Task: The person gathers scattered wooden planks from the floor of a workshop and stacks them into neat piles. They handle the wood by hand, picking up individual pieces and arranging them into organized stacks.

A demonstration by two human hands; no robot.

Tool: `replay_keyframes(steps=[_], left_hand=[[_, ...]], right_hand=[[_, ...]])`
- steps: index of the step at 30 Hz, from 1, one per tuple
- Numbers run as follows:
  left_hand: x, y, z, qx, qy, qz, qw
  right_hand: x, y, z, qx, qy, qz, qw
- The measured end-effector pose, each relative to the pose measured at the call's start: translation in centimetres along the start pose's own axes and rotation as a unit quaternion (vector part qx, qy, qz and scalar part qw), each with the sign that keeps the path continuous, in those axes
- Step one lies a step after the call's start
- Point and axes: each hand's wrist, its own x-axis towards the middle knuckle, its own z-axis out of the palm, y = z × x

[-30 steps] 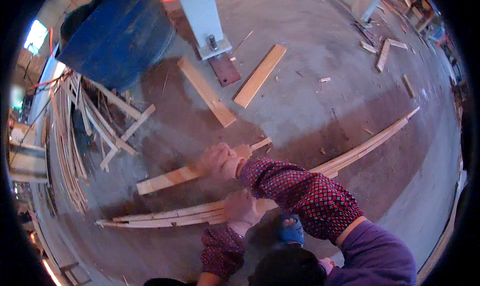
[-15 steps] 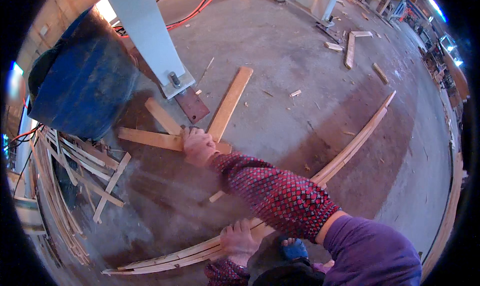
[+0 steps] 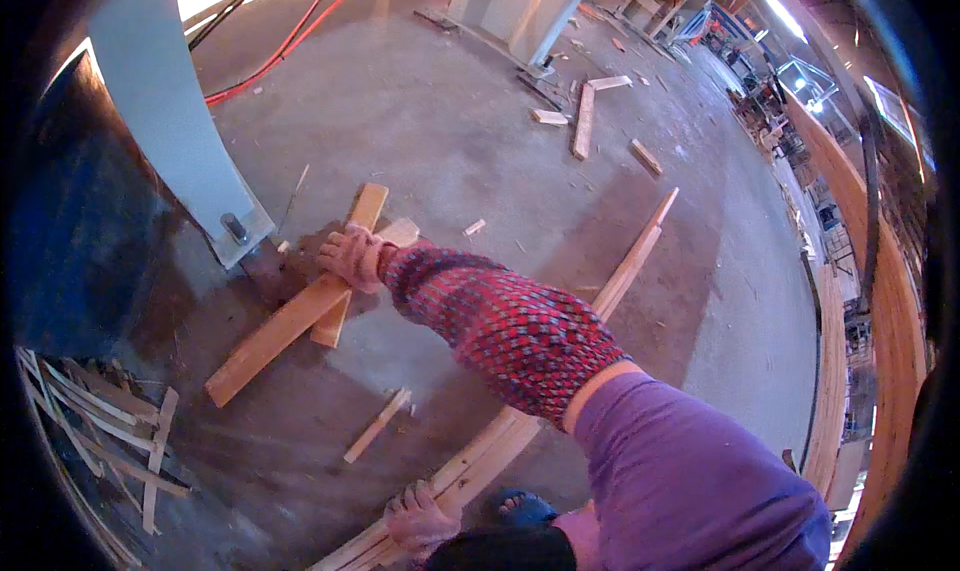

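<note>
My right hand [image 3: 352, 255], its arm in a red patterned sleeve reaching out to the far left, is closed on a short wooden board [image 3: 278, 333]. That board slants from lower left to upper right. A second short board [image 3: 368, 207] crosses it beneath my hand; the fingers partly hide where the two meet. My left hand [image 3: 422, 517] is low in the view, its fingers wrapped over long wooden strips [image 3: 490, 453]. These strips lie side by side and run from the bottom edge to the upper right, passing under my right arm.
A thin stick [image 3: 377, 427] lies between my hands. A grey steel post [image 3: 165, 111] with a bolted foot stands left, beside a dark blue container [image 3: 70, 231]. Loose slats [image 3: 158, 461] are heaped lower left. Small offcuts [image 3: 584, 121] and a red cable [image 3: 290, 46] lie farther off.
The view has swung to the right. My right hand keeps hold of a short board, and the short boards now lie crossed differently. My left hand stays on the long strips.
</note>
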Motion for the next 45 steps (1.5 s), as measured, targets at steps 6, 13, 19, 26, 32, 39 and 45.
replay_keyframes(steps=[6,13,19,26,32,39,45], left_hand=[[-0.2,-1.7,-0.9,0.041,0.023,-0.051,0.998],[0.7,-1.8,-0.3,0.008,-0.092,-0.032,0.995],[-0.3,-4.5,7.8,0.056,-0.002,-0.059,0.997],[0.0,0.9,-3.9,0.030,-0.091,-0.090,0.991],[1.1,1.2,-5.7,0.037,-0.130,-0.136,0.981],[5.1,1.2,-0.3,0.054,-0.070,-0.014,0.996],[18.5,17.0,-4.6,0.068,-0.141,-0.057,0.986]], right_hand=[[1.5,-2.9,-3.8,-0.334,0.188,-0.170,0.908],[-7.9,-10.9,-15.0,0.129,-0.305,0.052,0.942],[-12.8,-15.3,-22.0,0.167,-0.373,0.148,0.901],[-19.2,-14.2,-32.1,0.205,-0.351,0.258,0.876],[-30.0,-7.7,-35.7,0.201,-0.221,0.405,0.864],[-44.6,-0.5,-35.0,0.205,-0.142,0.700,0.669],[-55.7,7.8,-27.8,0.366,0.076,0.768,0.520]])
